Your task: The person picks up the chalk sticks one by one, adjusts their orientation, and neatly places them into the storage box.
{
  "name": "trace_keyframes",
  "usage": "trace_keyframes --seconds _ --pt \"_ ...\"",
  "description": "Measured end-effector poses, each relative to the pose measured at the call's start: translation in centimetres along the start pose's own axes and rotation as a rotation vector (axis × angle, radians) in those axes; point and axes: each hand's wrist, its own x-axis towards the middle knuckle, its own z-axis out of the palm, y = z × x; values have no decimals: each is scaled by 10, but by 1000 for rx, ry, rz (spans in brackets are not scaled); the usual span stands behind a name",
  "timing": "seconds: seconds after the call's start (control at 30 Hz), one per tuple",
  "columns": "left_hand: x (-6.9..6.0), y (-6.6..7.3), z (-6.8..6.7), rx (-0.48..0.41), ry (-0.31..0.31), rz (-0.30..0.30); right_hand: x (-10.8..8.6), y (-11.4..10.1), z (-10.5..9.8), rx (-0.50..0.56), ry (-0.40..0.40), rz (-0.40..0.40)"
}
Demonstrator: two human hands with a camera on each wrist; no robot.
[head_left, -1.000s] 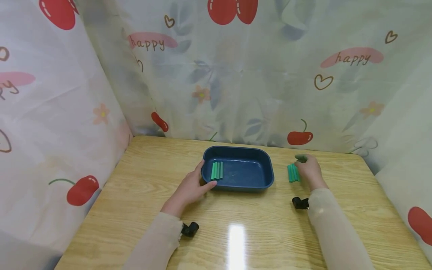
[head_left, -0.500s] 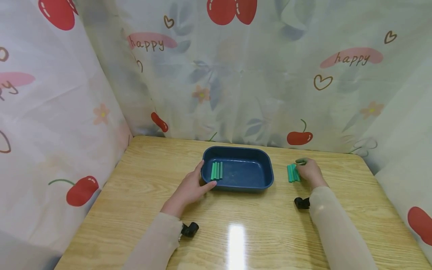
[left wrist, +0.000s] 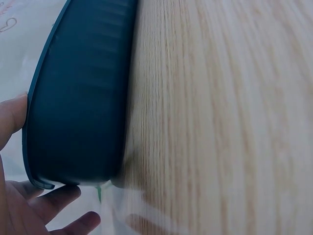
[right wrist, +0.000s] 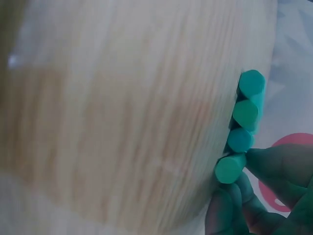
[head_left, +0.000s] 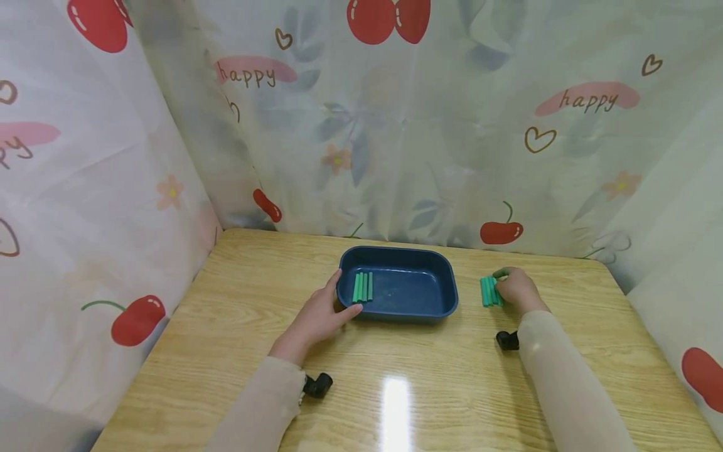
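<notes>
A navy blue tray stands near the back of the table, with several green chalk-like sticks side by side at its left end. My left hand rests at the tray's front left corner, thumb on the front rim and straight, spread fingers along the left end. To the right of the tray, a row of several green chalk sticks lies on the wood. My right hand pinches the rightmost stick of this row. In the right wrist view, its fingertips touch that stick from two sides.
The light wooden table ends at a printed cloth behind it, and cloth also hangs at both sides. Small black wrist cameras sit at both sleeves. A bright reflection lies on the front of the table.
My right hand has come down a little and closed its fingers at the rightmost stick of the row. The left hand and the tray have stayed in place.
</notes>
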Motion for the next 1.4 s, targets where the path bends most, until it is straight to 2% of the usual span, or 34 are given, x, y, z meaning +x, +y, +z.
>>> trace_keyframes --seconds 0.13,0.43,0.77,1.0,1.4 --pt "-1 0 0 0 0 -2 -1 1 0 -48 -13 -9" --pt "-2 2 -2 1 -3 -18 -10 2 -2 -58 -10 -20" --pt "-2 3 -1 6 -6 -23 -22 -4 -11 37 -36 -17" --pt "-2 3 -1 11 -5 -15 -34 -19 -18 146 -42 -37" --pt "1 2 0 10 0 -23 -56 -51 -29 246 7 -121"
